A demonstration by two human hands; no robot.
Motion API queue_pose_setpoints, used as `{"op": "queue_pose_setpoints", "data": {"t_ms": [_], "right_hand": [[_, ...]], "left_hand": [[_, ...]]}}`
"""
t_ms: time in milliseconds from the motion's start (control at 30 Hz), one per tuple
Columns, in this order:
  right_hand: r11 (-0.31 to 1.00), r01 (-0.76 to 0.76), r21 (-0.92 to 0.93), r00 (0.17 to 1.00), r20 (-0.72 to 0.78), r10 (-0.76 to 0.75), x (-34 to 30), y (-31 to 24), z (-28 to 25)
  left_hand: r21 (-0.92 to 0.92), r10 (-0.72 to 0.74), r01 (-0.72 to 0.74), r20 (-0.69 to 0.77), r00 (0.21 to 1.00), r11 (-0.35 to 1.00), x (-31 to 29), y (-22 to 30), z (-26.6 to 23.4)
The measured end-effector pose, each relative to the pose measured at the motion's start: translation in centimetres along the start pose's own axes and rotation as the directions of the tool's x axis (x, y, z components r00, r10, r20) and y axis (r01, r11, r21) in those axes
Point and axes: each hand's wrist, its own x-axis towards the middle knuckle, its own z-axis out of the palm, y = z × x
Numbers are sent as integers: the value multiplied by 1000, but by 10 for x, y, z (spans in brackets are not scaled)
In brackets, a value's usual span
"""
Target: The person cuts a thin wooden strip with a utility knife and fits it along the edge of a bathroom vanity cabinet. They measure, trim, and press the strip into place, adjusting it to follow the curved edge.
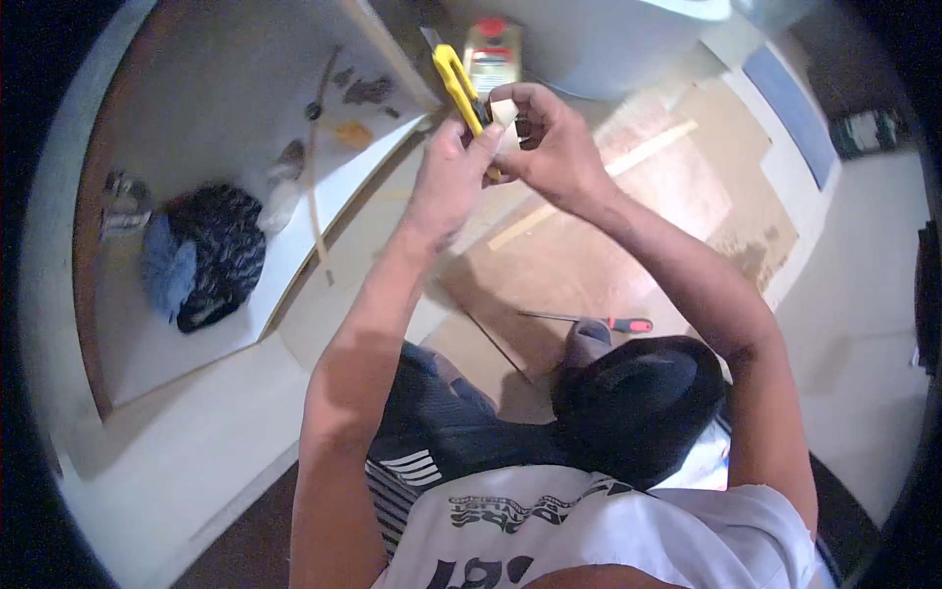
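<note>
Both my hands are raised close together at the upper middle of the view. My left hand is closed around a yellow utility knife, whose blade points up and to the left. Opposite it, my right hand pinches a small cream-coloured piece, which might be paper or thin wood. Fingers hide part of this piece and the knife's lower end. Below the hands, a screwdriver with a red and black handle lies by my foot.
A light wooden strip lies across a brown board on the floor. Just beyond my hands stands a container with a red cap. On the left, a black and blue bundle rests on a pale surface. A blue flat piece lies far right.
</note>
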Motion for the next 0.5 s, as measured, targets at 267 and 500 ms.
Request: {"op": "queue_pose_setpoints", "data": {"t_ms": [267,500], "right_hand": [[974,51,222,998,21,-57,81,-17,-6],[901,-43,431,983,180,-39,76,3,30]], "left_hand": [[25,181,-180,-180,967,983,-11,37,-65],[16,53,-51,-211,976,999,-28,30,-49]]}}
